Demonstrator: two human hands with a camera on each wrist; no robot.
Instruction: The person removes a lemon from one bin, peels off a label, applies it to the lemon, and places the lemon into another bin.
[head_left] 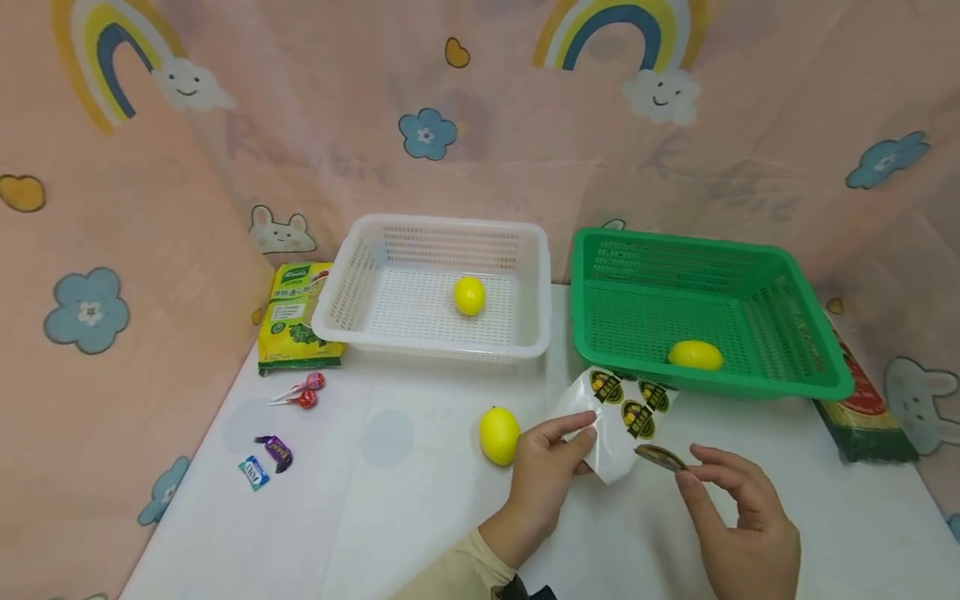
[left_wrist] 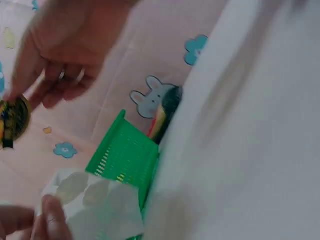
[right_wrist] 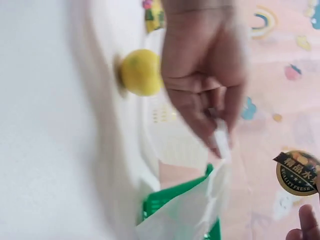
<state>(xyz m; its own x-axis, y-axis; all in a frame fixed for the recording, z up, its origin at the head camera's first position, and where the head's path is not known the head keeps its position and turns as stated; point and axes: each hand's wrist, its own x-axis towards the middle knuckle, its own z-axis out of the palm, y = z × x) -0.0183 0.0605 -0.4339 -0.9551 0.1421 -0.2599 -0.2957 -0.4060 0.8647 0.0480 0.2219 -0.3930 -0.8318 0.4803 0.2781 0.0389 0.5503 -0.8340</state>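
My left hand (head_left: pixel 542 471) pinches a white sheet of round black-and-gold stickers (head_left: pixel 611 454) between thumb and fingers, tilted in front of the green basket. Between thumb and forefinger, my right hand (head_left: pixel 742 521) holds one loose round sticker (head_left: pixel 660 457), seen nearly edge-on from the head. The right wrist view shows the face of that sticker (right_wrist: pixel 297 172), black and gold with "QUALITY FRESH" lettering. Just left of my left hand, a lemon (head_left: pixel 498 436) lies on the table.
A white basket (head_left: pixel 431 343) and a green basket (head_left: pixel 750 385) each hold a lemon. At left are a yellow Knorr packet (head_left: pixel 288 333), two lollipops (head_left: pixel 306 392) and two wrapped candies (head_left: pixel 276 452). Another packet (head_left: pixel 862 425) lies right of the green basket.
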